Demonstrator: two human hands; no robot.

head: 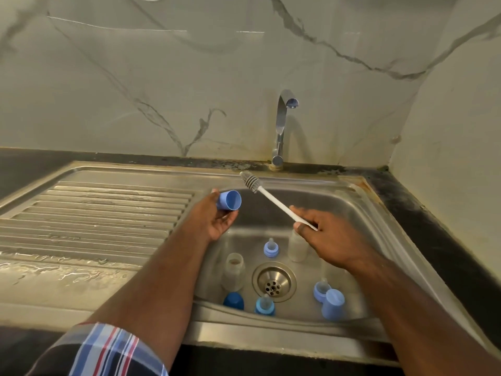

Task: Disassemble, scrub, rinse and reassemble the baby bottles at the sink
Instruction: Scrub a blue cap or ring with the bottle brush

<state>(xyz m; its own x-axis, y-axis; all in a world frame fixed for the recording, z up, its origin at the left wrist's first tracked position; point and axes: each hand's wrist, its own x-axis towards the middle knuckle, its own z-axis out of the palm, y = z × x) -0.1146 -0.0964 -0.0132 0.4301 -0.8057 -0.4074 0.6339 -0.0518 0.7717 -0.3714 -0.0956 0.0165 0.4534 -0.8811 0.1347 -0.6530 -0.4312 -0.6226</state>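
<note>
The left hand [217,215] curls round a light blue cap [230,200], tilting its open mouth toward the bottle brush [271,198] that the right hand [325,232] pinches by the handle end, apparently to scrub inside it over the sink [385,221]. In the basin wait two clear bottles [233,271], three nipple rings [270,248] and two more caps [333,303], with the tap [282,126] dry.

You have nothing to read here: no lettering, brand, number or sign can be made out on anything in view.
</note>
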